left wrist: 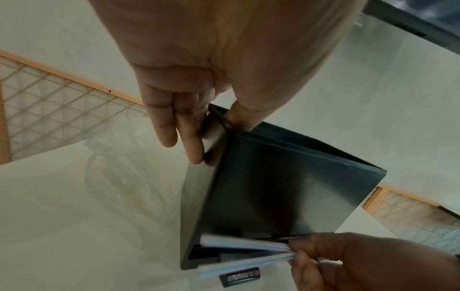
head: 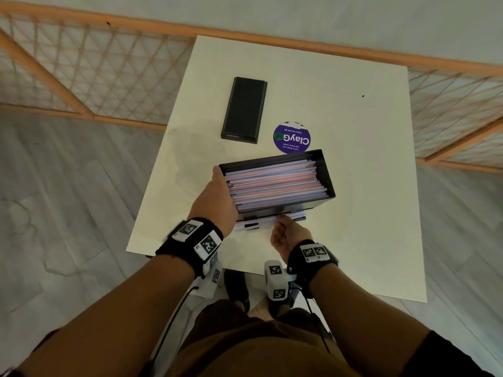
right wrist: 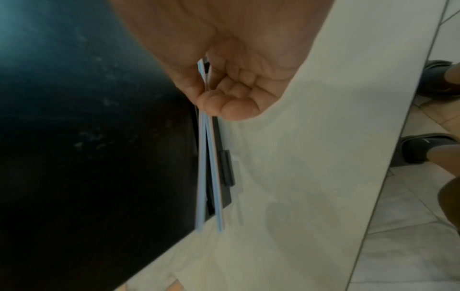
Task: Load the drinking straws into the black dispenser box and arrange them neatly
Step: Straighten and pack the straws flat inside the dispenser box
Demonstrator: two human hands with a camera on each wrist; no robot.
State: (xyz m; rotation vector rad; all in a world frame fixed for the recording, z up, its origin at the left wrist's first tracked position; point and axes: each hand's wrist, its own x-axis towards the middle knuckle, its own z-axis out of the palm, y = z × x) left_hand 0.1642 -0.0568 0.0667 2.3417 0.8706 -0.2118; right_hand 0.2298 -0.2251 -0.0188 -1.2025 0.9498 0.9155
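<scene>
The black dispenser box (head: 328,175) stands open-topped on the white table (head: 353,118), filled with pink and blue wrapped straws (head: 275,183). My left hand (head: 217,197) grips the box's left end wall, thumb inside the rim (left wrist: 239,118) and fingers (left wrist: 189,141) flat on the outside. At the box's front bottom slot my right hand (head: 285,232) pinches a few straws (left wrist: 239,246) that stick out of the dispensing tray (left wrist: 206,256). The right wrist view shows thumb and fingers (right wrist: 224,102) closed on those blue straws (right wrist: 206,177) beside the box's dark front (right wrist: 87,137).
The box's black lid (head: 245,110) lies flat on the table behind and to the left. A round purple "ClayGo" sticker (head: 292,137) sits just behind the box. A wood-framed lattice fence (head: 81,72) borders the far side. My feet (right wrist: 428,149) stand below the table's near edge.
</scene>
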